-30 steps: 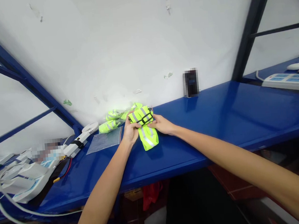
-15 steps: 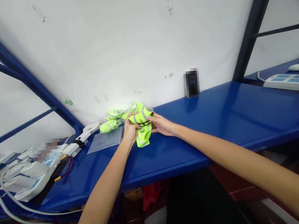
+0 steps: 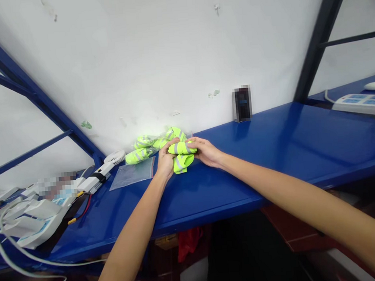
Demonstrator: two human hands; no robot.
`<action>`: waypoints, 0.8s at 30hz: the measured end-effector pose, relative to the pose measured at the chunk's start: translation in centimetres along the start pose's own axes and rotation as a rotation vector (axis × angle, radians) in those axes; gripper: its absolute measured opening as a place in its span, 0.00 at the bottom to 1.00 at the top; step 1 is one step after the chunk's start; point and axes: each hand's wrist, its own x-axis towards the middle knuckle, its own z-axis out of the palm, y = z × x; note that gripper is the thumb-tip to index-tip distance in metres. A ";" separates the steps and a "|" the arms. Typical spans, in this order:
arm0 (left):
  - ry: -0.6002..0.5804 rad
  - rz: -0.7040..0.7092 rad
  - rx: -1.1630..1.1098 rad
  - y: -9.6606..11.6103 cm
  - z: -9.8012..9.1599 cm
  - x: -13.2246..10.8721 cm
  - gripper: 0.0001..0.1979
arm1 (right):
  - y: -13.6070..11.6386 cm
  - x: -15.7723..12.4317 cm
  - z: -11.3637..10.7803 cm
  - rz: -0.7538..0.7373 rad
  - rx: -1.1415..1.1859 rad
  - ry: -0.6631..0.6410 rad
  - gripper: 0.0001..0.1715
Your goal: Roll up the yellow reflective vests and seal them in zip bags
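Note:
A neon-yellow reflective vest (image 3: 182, 148) with grey stripes is partly rolled up over the blue table. My left hand (image 3: 165, 160) grips the roll's left end, and my right hand (image 3: 207, 151) holds its right end. A short loose flap of the same fabric hangs below the roll, close to the tabletop. Just behind my hands, by the wall, lie several more neon-yellow rolled bundles (image 3: 139, 155), some in clear plastic. Left of my left hand, a flat clear zip bag (image 3: 131, 174) rests on the table.
The blue table (image 3: 241, 166) runs along a white wall. On the left are a small white fan (image 3: 115, 157), a power strip crowded with white chargers (image 3: 34, 219), and cables. A dark blurred object (image 3: 242, 105) stands against the wall at right.
The vest has been rolled further, so the hanging flap is shorter. The black strap and black end seen before no longer show. Both hands stay on the roll.

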 end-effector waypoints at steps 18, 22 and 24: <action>-0.136 -0.407 0.041 -1.0 0.3 -0.8 0.22 | -1.5 0.8 -1.4 -0.205 -0.160 0.118 0.20; -0.176 -0.425 0.051 -1.0 0.3 -0.7 0.15 | -1.4 0.7 -1.5 -0.259 -0.239 0.124 0.18; -0.169 -0.413 0.035 -1.1 0.3 -0.7 0.14 | -1.4 0.6 -1.6 -0.293 -0.344 0.128 0.17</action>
